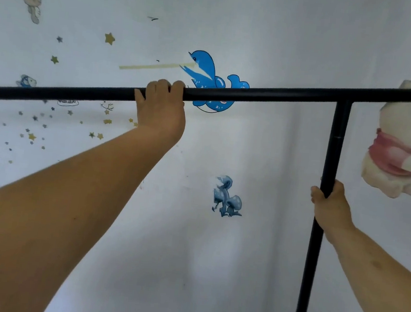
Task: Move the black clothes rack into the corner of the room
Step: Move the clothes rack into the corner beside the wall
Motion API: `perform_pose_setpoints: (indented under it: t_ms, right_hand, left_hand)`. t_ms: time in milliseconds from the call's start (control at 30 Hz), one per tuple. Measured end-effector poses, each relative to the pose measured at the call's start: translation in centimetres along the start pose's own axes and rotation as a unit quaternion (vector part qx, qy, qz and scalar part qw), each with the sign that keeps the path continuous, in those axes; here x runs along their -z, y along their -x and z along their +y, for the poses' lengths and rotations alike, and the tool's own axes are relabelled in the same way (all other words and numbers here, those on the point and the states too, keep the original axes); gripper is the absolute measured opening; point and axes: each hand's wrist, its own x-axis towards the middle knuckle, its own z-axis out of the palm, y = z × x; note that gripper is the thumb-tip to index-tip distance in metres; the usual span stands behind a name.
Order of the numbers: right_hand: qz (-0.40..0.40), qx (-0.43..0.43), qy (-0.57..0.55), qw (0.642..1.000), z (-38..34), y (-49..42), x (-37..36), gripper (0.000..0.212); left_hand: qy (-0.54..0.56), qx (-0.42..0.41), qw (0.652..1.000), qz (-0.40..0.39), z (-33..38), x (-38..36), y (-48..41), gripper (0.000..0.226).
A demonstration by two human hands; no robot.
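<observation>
Both hands point(162, 109) point(330, 206) clenched around black clothes rack point(267, 92)

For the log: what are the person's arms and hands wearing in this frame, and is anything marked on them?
Nothing worn: the left hand and right hand are bare, without gloves, rings or watch. Both forearms are uncovered to the picture's edge, with no sleeve in view. No tattoos or writing show.
</observation>
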Motion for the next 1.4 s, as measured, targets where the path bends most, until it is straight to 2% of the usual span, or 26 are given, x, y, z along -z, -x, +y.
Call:
perform_pose_setpoints:
  t_ms: [100,200,300,533,667,833,1100,1400]
  right_hand:
    - [-0.015,-0.035,0.003,0.999,1.2,0.0,-0.1,0.034]
    - [0.002,-0.03,0.001,1.0,1.8,0.3,-0.1,0.019]
    - [0.016,-0.026,-0.003,1.0,1.9,0.5,0.0,0.013]
    - [0.042,-0.018,-0.009,0.999,1.8,1.1,-0.2,0.02]
    - [0.046,-0.017,-0.008,0.999,1.8,1.4,-0.3,0.024]
    - [0.016,-0.01,0.019,1.0,1.7,1.9,0.3,0.029]
    - [-0.017,-0.058,0.089,0.994,1.4,3.8,1.4,0.039]
    - [-0.012,-0.067,0.205,0.976,1.0,5.3,2.4,0.04]
  left_hand:
    - [0.0,0.013,1.0,-0.007,0.7,-0.6,0.4,0.043]
    - [-0.014,0.041,0.999,-0.012,1.9,-0.8,0.2,0.046]
    - [-0.016,0.069,0.997,-0.03,2.7,-0.7,-0.4,0.043]
    - [-0.023,0.071,0.995,-0.074,2.8,-0.8,-1.7,0.041]
    - [-0.018,0.07,0.995,-0.065,2.6,-1.1,-1.8,0.042]
    - [-0.009,0.059,0.997,-0.052,2.3,-0.9,-0.9,0.042]
    - [0.002,0.031,0.999,-0.037,1.7,0.2,0.7,0.043]
    - [0.006,0.017,1.0,-0.012,0.7,1.0,3.3,0.07]
